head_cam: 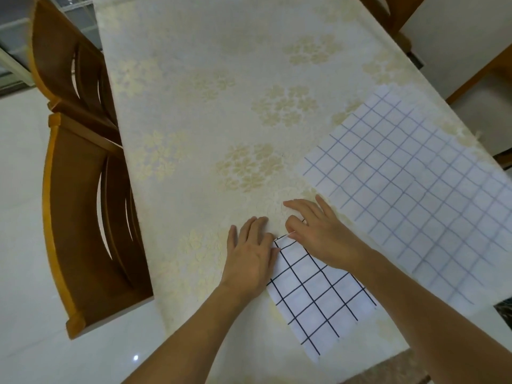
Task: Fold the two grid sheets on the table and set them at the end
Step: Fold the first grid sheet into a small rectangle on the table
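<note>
Spreading across the whole frame, table (pixel 221 106) under a cream floral cloth. Lying flat at right, large faint-lined grid sheet (pixel 415 195), far corner cut off by the frame edge. Tucked along the left edge, two wooden chairs (pixel 83 203). Sitting lower centre, smaller folded sheet with bold black grid (pixel 318 297). Pressing its upper corner, left hand (pixel 250 253) flat with fingers straight; right hand (pixel 321 231) also extended, thumb and forefinger apparently nipping the corner, hard to confirm.

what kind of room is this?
Probably a home dining area: a long table under a cream floral tablecloth, wooden dining chairs pushed in along its side, and a glossy pale tiled floor.
</note>
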